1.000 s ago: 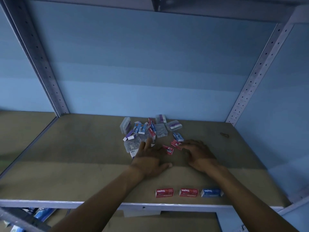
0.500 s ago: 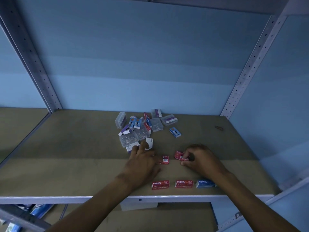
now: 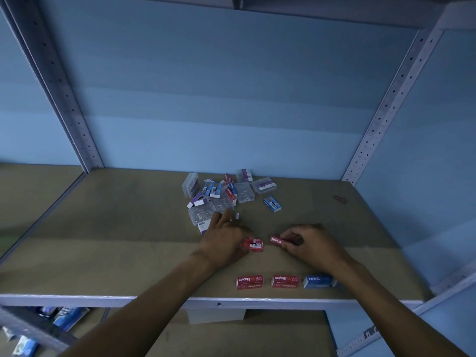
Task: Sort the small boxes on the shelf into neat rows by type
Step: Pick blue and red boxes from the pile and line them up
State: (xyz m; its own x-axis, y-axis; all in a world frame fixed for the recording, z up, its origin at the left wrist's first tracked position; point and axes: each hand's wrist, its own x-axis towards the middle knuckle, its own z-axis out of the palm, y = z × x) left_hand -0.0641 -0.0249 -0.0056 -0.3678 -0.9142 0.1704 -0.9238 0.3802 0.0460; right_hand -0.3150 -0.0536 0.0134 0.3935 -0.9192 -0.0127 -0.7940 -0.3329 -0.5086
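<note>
At frame centre, on the matte brown shelf (image 3: 103,243), the left hand (image 3: 226,240) holds a glossy red carton (image 3: 253,245); the right hand (image 3: 311,243) pinches another red carton (image 3: 276,240). Above lies a jumble of clear plastic cases (image 3: 221,194); below, a row of rectangular staples boxes (image 3: 286,281).

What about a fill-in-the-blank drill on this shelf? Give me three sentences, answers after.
1. The row at the front edge of the shelf holds two red boxes and one ____ box.
2. The right hand pinches a red box printed with the word ____.
3. The box under the left hand shows a ____ on its white label.

Answers: blue; Staples; barcode
</note>
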